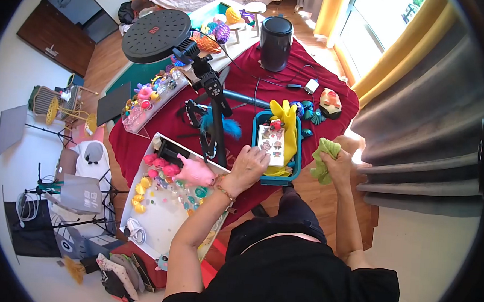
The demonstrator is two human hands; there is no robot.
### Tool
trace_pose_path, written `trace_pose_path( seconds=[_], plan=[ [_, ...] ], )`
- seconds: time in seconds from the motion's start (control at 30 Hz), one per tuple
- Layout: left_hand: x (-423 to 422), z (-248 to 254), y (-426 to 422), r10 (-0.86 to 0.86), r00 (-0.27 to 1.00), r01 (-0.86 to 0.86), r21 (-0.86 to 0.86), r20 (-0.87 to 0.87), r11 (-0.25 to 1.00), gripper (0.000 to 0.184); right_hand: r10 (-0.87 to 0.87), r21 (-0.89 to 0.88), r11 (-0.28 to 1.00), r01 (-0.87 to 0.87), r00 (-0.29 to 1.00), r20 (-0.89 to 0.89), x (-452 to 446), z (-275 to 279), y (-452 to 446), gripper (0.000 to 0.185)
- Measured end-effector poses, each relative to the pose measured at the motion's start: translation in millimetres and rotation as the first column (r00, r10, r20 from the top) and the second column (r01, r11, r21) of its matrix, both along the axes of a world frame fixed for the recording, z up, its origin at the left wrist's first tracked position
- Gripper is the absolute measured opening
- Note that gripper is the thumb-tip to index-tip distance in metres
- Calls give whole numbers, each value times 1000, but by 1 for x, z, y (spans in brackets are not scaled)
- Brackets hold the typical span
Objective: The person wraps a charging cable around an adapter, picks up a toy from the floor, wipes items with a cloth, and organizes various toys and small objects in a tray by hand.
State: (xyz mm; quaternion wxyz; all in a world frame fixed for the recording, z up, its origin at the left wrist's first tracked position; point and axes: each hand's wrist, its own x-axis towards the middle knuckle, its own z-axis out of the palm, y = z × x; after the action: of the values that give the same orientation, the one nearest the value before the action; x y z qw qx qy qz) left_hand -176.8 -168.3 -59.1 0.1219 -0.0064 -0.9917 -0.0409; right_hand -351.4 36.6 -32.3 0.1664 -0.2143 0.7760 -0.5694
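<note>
a: what is pinched in the right hand's [338, 165] grip?
b: a green cloth [323, 169], held beside the blue basket [276, 180].
a: and the left hand [250, 164]?
b: set at the printed card [271, 144] inside; whether anything is gripped cannot be told.

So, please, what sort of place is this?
Probably a room in a home, perhaps used partly as a small photo studio: grey panels that look like photo lights, many toys, and long curtains suggest it.
</note>
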Motion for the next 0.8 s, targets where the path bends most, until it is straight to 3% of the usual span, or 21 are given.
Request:
trace_pose_path(
  seconds=[0.03,0.13,0.23,0.27,0.33,0.37,0.4,0.5,0.53,0.57,0.63,0.67,0.73,0.77,0.8],
  plan=[
    [0,-1,0,-15,999,16,-11,33,1000,28,-1,-2,1000,1,1000,15,0,1,-1,13],
    [4,14,3,45,992,-39,47,-120,998,25,16,-33,999,-13,996,91,0,4,-6,12],
    [4,16,-1,246,891,-116,334,-381,936,16,59,-165,986,-14,961,270,1,4,-9,14],
    [6,18,0,393,868,-188,531,-304,826,16,74,-242,970,14,935,348,4,6,-13,15],
    [9,24,7,616,785,-301,826,-69,476,18,80,-315,947,59,908,412,13,12,-22,17],
    [8,15,6,656,755,-196,946,-22,257,24,64,-314,947,72,914,401,20,15,-25,18],
    [8,16,9,652,759,-85,989,-13,119,26,47,-311,947,84,920,390,27,18,-28,18],
    [1,26,24,603,798,204,939,5,-277,33,149,-312,941,-128,988,45,57,31,-47,19],
    [1,41,32,549,835,198,906,44,-374,37,148,-186,960,-211,942,-302,66,33,-56,19],
    [-1,38,40,525,850,214,877,50,-430,40,171,-37,969,-243,776,-608,73,36,-65,19],
    [6,29,49,471,881,232,825,46,-515,44,216,128,970,-207,494,-842,74,37,-73,20],
    [12,19,50,442,896,236,803,37,-547,45,219,142,971,-194,476,-852,71,37,-77,21],
    [18,20,52,388,921,220,769,40,-600,45,202,46,972,-231,716,-668,61,21,-86,22],
    [21,29,54,358,932,194,758,55,-623,44,192,-70,969,-238,899,-393,50,-3,-87,22],
    [24,40,57,327,943,170,746,68,-644,43,195,-181,962,-206,978,-75,39,-16,-86,22]
  ],
)
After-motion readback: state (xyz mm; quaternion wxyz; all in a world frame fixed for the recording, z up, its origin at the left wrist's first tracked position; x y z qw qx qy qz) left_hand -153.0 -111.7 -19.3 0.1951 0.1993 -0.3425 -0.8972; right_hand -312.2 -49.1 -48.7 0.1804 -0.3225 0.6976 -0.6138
